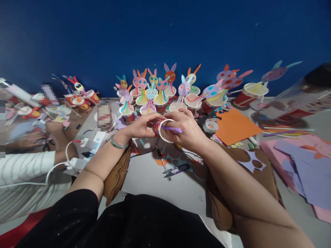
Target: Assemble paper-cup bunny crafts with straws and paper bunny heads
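Between my hands a small red-and-white paper cup [162,135] is tilted, its mouth facing me. A purple strip [173,129], perhaps a pipe cleaner, reaches across the cup's opening. My left hand [139,125] grips the cup's left side, thumb and fingers around it. From the right, my right hand [188,130] is closed on the cup near its rim; some of its fingertips are hidden behind it. Below on the table lie thread snips [177,169] across a pen [162,159], beside blue paper with cut-out holes [178,160].
Behind my hands stand several paper cups [160,100] with rabbit-faced paper heads. Orange paper [236,127], a tape roll [210,126] and purple sheets [310,168] lie rightward. A power strip [98,143] with cables is left, near another person's arm [60,137].
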`<state>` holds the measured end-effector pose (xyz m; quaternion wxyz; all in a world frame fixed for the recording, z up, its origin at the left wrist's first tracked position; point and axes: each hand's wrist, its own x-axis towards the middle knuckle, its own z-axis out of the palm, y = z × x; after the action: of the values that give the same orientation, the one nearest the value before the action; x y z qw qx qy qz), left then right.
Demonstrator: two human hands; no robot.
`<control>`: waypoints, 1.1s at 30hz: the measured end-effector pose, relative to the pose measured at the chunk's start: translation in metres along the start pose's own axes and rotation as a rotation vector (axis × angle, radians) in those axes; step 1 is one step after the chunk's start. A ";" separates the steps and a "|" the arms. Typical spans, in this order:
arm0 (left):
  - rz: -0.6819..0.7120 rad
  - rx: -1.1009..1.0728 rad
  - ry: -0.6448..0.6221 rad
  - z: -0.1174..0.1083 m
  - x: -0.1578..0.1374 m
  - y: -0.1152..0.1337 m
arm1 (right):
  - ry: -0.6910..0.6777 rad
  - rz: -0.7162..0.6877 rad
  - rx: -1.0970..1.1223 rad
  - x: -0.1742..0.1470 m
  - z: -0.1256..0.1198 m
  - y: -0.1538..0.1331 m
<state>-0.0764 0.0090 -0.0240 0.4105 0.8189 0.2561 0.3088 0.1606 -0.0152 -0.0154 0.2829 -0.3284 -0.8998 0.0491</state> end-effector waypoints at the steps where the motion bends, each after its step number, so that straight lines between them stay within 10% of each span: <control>1: 0.010 -0.003 0.008 0.000 0.000 -0.001 | 0.019 0.005 -0.005 0.000 0.001 0.000; 33: -0.025 -0.103 0.079 0.001 0.002 -0.005 | 0.085 0.049 0.091 0.002 0.010 0.010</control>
<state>-0.0756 0.0125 -0.0277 0.4453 0.7806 0.2660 0.3487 0.1599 -0.0056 -0.0252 0.3343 -0.3389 -0.8755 0.0830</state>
